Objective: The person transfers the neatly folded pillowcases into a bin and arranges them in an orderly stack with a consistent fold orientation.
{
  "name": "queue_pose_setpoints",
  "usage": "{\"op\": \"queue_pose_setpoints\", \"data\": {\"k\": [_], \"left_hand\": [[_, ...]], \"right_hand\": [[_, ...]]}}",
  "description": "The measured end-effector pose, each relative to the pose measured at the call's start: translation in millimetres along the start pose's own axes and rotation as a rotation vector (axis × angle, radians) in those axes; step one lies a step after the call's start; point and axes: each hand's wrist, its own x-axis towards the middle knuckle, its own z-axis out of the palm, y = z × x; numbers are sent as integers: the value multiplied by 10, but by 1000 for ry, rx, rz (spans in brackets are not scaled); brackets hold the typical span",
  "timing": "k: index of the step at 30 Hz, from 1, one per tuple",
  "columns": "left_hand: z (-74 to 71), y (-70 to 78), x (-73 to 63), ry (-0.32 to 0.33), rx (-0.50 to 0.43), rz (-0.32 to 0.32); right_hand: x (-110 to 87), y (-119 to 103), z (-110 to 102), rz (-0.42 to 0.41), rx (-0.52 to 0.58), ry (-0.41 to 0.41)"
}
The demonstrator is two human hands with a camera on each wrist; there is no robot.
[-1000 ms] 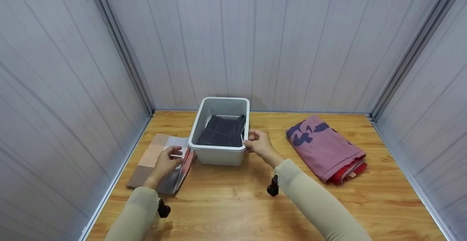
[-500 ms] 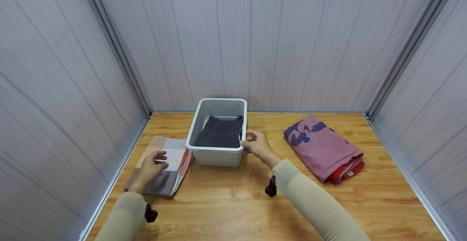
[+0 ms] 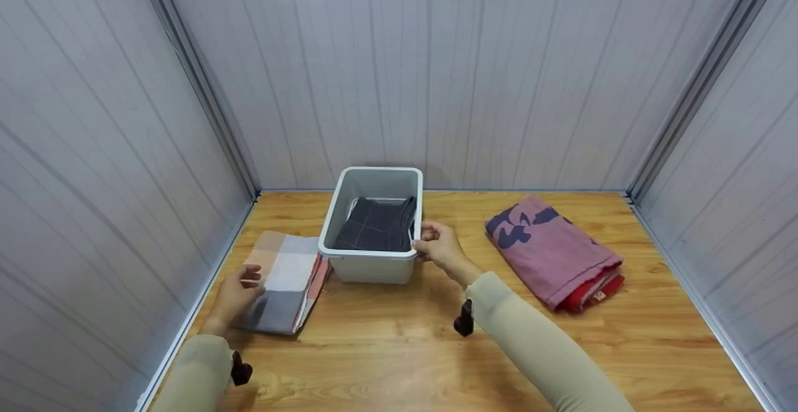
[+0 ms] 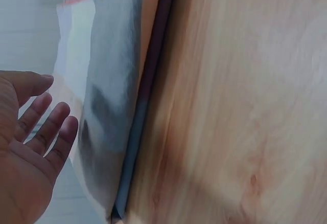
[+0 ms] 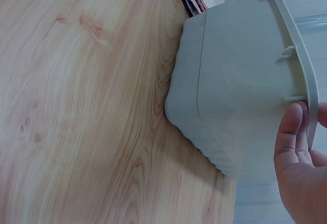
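Observation:
A light grey plastic bin (image 3: 371, 268) stands on the wooden table near the back wall, with a folded dark cloth (image 3: 374, 225) inside. My right hand (image 3: 444, 250) grips its near right corner; in the right wrist view, fingers (image 5: 290, 132) curl under the rim (image 5: 306, 75). Left of the bin lies a folded checked cloth (image 3: 293, 272) in peach, white and grey, its right edge close against the bin. Over that cloth's left side is my left hand (image 3: 237, 293), holding nothing, its fingers relaxed and parted in the left wrist view.
A folded pink cloth (image 3: 548, 253) with dark blue shapes and red layers beneath lies on the right of the wooden table (image 3: 399, 343). Pale panel walls (image 3: 399, 75) enclose the table at the back and both sides.
My left hand has moved left and toward me, from beside the bin across the checked cloth to its left edge. My right hand stays at the bin's rim; the cloths have not moved.

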Motion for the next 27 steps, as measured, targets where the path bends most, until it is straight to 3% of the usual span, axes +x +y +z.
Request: {"op": "queue_pose_setpoints", "data": {"k": [14, 22, 27], "left_hand": [[-89, -146, -55, 15, 87, -31], [-163, -197, -64, -31, 99, -90], [-180, -234, -76, -24, 98, -90]], "right_hand": [[-18, -12, 10, 12, 3, 13], [-30, -32, 9, 17, -11, 17], [-30, -29, 16, 12, -12, 16]]}}
